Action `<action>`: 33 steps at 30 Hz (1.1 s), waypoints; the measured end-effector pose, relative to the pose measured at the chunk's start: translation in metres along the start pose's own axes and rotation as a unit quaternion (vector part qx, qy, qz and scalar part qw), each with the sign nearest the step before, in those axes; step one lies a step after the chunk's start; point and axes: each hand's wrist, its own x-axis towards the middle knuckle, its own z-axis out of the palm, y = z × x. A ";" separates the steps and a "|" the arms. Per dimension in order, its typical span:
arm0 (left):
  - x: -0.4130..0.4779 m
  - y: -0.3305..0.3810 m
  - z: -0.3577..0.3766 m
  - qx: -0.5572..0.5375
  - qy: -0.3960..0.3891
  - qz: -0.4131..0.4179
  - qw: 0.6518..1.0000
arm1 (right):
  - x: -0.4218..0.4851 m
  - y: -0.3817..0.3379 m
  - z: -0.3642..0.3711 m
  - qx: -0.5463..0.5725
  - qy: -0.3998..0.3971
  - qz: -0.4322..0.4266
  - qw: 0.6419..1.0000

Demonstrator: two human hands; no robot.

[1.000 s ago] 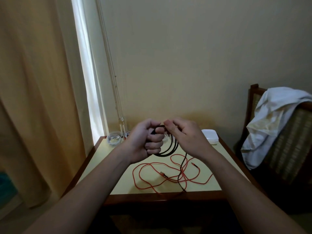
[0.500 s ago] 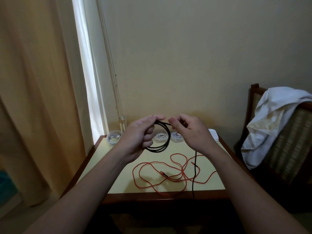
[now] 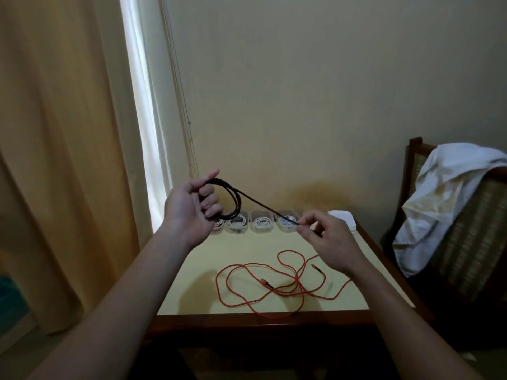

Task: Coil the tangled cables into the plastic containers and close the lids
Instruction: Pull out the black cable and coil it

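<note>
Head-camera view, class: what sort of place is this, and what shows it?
Probably a room at home: curtain beside a window, small table against the wall, wooden chair draped with white cloth.

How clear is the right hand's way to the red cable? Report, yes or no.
Probably yes: the red cable lies uncovered on the table close under the right hand. But its fingers pinch the black cable, so it would have to let go first.
</note>
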 end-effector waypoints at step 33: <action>-0.014 -0.028 0.007 0.185 -0.145 -0.127 0.964 | 0.007 -0.026 -0.009 -0.241 -0.018 -0.133 0.961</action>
